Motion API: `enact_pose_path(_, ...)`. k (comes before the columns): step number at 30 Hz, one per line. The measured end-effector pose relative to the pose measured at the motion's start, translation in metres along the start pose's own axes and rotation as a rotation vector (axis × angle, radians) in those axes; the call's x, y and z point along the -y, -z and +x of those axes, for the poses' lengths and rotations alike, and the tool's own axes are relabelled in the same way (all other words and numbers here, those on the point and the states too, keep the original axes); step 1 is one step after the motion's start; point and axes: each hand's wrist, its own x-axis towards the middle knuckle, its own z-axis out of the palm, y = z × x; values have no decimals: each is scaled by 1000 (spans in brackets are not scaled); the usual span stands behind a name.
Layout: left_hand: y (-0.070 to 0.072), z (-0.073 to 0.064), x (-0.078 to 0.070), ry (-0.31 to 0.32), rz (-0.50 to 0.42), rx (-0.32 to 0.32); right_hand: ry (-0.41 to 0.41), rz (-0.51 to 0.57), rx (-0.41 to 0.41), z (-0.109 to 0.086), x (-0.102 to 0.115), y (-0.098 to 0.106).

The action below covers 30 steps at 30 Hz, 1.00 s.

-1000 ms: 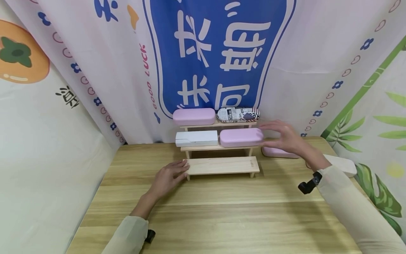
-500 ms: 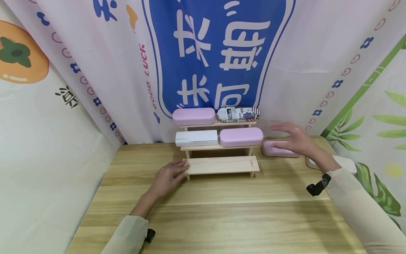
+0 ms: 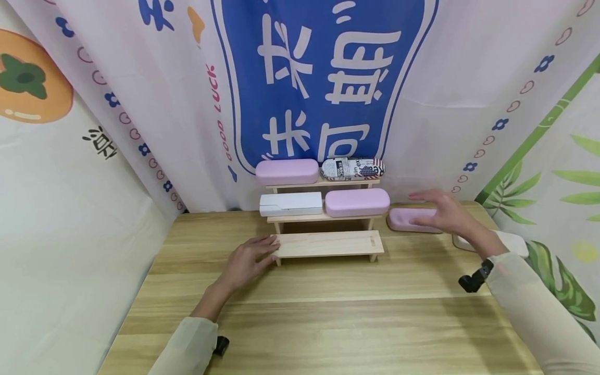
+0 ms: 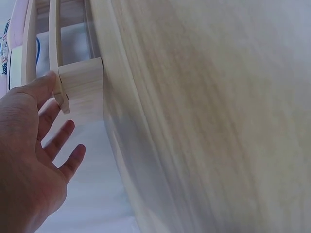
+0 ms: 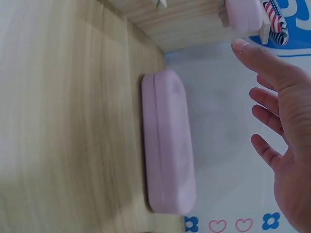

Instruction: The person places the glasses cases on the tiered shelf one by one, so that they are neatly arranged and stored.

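Note:
A wooden tiered stand (image 3: 328, 245) stands at the desk's back, its lowest step bare. My left hand (image 3: 248, 263) pinches that step's left end between thumb and finger; in the left wrist view, the other fingers (image 4: 75, 158) reach past the end. To the stand's right, my right hand (image 3: 445, 212) hovers with spread, loosely bent fingers and holds nothing. Below and behind it, a pink glasses case (image 5: 170, 145) lies on the desk, partly covered by the hand in the head view. Another pink glasses case (image 3: 357, 202) sits on the middle step beside a white glasses case (image 3: 290, 204).
The top step carries a pink glasses case (image 3: 287, 172) and a newspaper-print glasses case (image 3: 352, 169). Another white case (image 3: 508, 242) lies at the desk's right edge, partly behind the right forearm. A printed curtain (image 3: 412, 130) hangs right behind the stand.
My right hand has drawn back to the right from the pink glasses case on the middle step, which stays there. The left hand keeps its place on the stand.

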Motion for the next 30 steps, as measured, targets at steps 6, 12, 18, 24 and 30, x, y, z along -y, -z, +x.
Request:
enact_pose_path(6,2,-1,1,11,8,18,-101,9,62,-6,-13,-6)
enact_pose_path(12,4,-2,2,8,17,13,-148,34,89,-10,-25,-13)
enact_pose_path(18,4,-3,3,-3,46,-16,-112,62,79,-13,-36,-21)
enact_pose_path(24,5,-2,4,-56,103,-61,-142,69,93,-17,-42,-23)
enact_pose_path(30,7,-3,4,-55,185,-78,-148,55,81,-19,-52,-31)
